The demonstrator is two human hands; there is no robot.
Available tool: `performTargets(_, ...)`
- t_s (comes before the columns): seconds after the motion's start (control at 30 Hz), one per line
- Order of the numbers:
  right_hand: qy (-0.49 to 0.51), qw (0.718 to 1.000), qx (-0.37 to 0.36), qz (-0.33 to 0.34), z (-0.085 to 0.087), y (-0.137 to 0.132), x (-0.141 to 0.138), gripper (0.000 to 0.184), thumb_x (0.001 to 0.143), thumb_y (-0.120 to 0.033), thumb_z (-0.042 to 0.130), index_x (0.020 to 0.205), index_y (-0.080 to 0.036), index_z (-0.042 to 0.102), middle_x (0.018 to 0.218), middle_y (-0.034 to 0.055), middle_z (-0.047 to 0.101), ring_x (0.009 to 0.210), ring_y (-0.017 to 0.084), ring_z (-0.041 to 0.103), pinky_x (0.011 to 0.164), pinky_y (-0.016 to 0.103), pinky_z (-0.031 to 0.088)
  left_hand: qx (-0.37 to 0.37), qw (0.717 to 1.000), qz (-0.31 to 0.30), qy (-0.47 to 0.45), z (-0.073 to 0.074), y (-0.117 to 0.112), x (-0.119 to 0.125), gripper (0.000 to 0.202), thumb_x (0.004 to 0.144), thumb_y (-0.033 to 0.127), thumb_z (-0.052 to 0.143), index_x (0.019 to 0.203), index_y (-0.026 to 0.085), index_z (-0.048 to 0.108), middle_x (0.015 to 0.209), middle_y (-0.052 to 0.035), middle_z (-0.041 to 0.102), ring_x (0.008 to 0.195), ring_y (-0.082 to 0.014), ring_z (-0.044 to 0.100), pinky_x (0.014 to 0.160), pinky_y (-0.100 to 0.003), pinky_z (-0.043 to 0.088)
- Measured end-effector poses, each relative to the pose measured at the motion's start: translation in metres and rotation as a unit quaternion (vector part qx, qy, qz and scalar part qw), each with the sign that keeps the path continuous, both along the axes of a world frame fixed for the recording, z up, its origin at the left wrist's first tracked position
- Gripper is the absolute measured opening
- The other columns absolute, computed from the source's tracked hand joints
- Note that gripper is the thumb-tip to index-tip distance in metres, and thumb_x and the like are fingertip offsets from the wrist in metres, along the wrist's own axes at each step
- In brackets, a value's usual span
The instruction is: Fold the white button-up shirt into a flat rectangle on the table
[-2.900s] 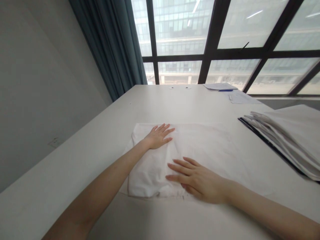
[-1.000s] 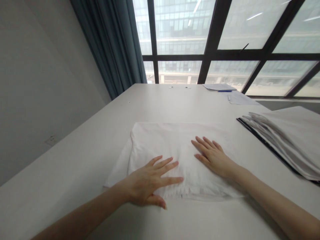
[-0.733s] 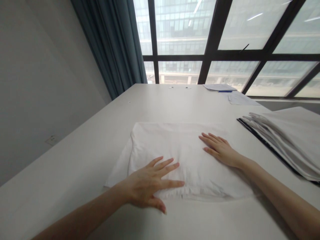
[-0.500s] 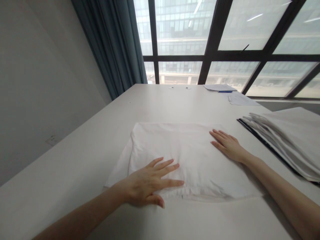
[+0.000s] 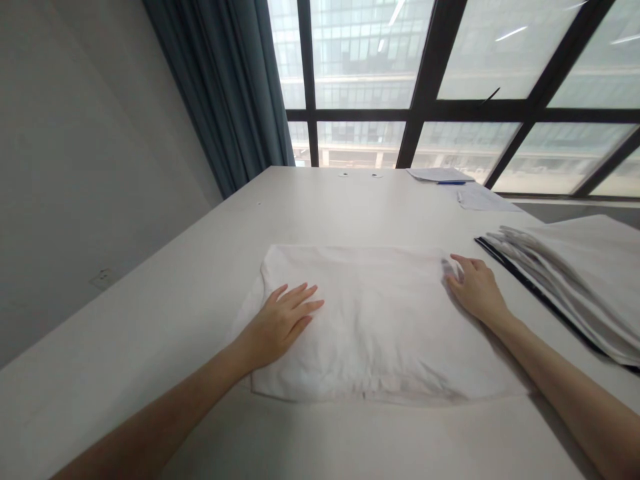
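A white folded cloth, perhaps a garment, lies flat on the white table with light wrinkles along its near edge. My left hand rests open on its left part, palm down and fingers spread. At the far right corner of the cloth, my right hand has its fingers curled in. Fabric is bunched between the thumb and fingers there. A layer sticks out a little past the cloth's left side, partly covered by my left forearm.
To the right, a stack of white folded fabric lies on a black board. Papers and a blue pen are at the table's far right. A blue curtain and a wall border the left.
My left hand has slid left and away from me across the cloth. My right hand has moved right to the far corner, its fingers going from flat to curled around the fabric.
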State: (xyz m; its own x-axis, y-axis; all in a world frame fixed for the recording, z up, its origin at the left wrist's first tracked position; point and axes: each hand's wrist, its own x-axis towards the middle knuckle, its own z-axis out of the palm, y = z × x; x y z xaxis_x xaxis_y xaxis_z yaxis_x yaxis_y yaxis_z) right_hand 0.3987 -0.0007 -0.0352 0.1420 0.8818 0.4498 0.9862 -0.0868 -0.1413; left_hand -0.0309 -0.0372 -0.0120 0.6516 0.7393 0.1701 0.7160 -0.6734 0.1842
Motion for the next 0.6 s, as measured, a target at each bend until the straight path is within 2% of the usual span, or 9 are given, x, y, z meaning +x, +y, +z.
performTargets(0.13,0.097,0.995,-0.001,-0.002,-0.002,0.005,0.006,0.057,0.077,-0.031,0.05,0.129,-0.006,0.054,0.114,0.0217,0.061,0.096,0.029,0.062,0.091,0.043,0.047,0.015,0.997,0.079,0.016,-0.006,0.005,-0.003,0.04,0.098,0.027,0.034,0.135,0.03,0.051,0.146,-0.005,0.046,0.137,-0.0231,0.038,0.112,-0.055,0.023)
performTargets(0.27,0.197,0.978,-0.053,-0.037,0.01,0.004,-0.001,0.064,0.074,-0.033,0.054,0.134,-0.01,0.049,0.111,0.018,0.066,0.091,0.028,0.065,0.085,0.042,0.05,-0.005,0.988,0.154,0.014,-0.008,0.012,-0.009,0.045,0.097,0.032,0.034,0.141,0.028,0.043,0.148,-0.0078,0.043,0.139,-0.0255,0.036,0.11,-0.059,0.022)
performTargets(0.43,0.331,0.932,-0.143,-0.037,0.034,-0.004,-0.002,0.076,0.075,-0.043,0.059,0.14,-0.007,0.042,0.113,0.0209,0.067,0.094,0.031,0.067,0.078,0.039,0.053,-0.056,0.986,0.158,0.021,-0.006,0.023,-0.02,0.049,0.097,0.044,0.033,0.142,0.026,0.042,0.152,-0.0092,0.036,0.142,-0.0287,0.03,0.11,-0.061,0.021)
performTargets(0.53,0.398,0.9,-0.178,-0.018,0.038,-0.008,0.007,0.071,0.073,-0.047,0.062,0.133,-0.011,0.052,0.114,0.0214,0.067,0.098,0.033,0.067,0.075,0.04,0.056,-0.06,0.989,0.13,0.03,-0.002,0.028,-0.028,0.052,0.097,0.05,0.029,0.141,0.027,0.043,0.153,-0.0079,0.035,0.142,-0.0277,0.03,0.112,-0.057,0.021)
performTargets(0.6,0.413,0.89,-0.192,0.007,0.037,-0.008,0.011,0.063,0.072,-0.05,0.063,0.125,-0.015,0.06,0.109,0.0189,0.07,0.092,0.033,0.069,0.07,0.04,0.057,-0.071,0.991,0.104,0.04,0.002,0.031,-0.034,0.054,0.097,0.054,0.026,0.142,0.027,0.043,0.153,-0.0071,0.034,0.142,-0.0269,0.029,0.113,-0.054,0.021)
